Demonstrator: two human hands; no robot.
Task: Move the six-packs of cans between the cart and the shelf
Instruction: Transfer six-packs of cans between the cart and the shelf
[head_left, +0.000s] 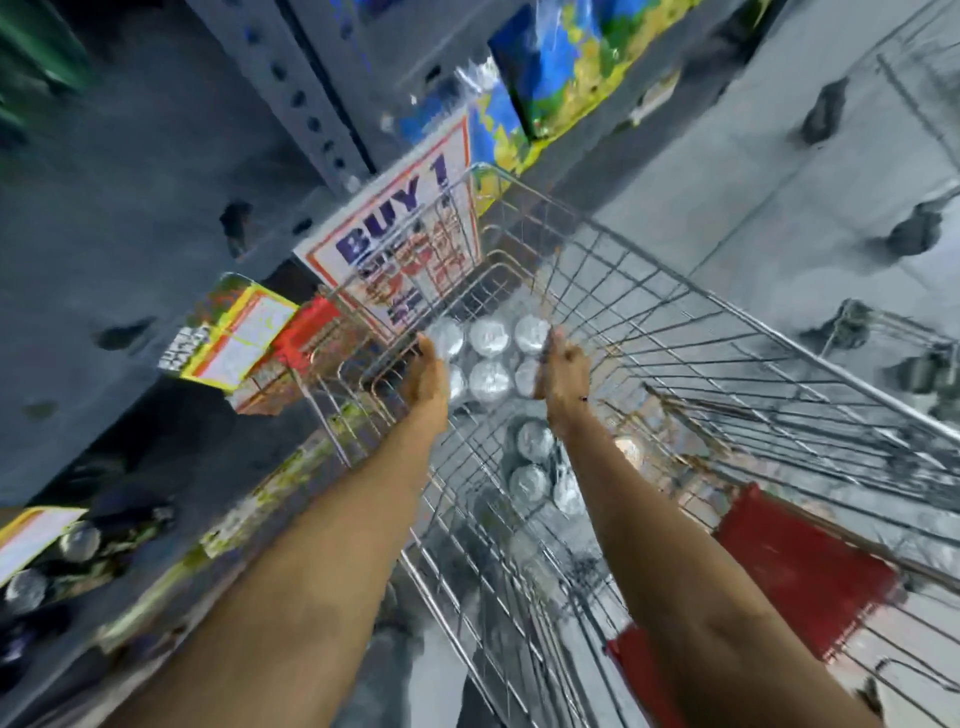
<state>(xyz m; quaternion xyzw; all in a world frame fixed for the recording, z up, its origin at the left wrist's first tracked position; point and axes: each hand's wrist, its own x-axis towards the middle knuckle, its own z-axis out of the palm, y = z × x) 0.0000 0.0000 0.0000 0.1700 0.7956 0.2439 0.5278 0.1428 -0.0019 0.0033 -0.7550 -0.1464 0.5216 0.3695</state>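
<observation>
Six-pack (488, 356): inside the wire cart (727, 364), far end, clasped between your left hand (428, 376) and right hand (563, 371). More cans (535, 462) in the cart nearer you. Shelf (156, 260) to your left.

A six-pack (488, 358) of silver-topped cans is gripped from both sides inside the wire cart (727, 364): left hand (428, 376) pressed flat on its left face, right hand (563, 371) on its right face. Whether the pack is lifted or resting cannot be told. More silver can tops (537, 467) are seen lower in the basket, nearer the body. A "BUY 1" sign (400, 228) is seen beyond the cart's far end, against the grey shelving (156, 182). Red cart parts (795, 566) are seen at right. Frame is motion-blurred.
</observation>
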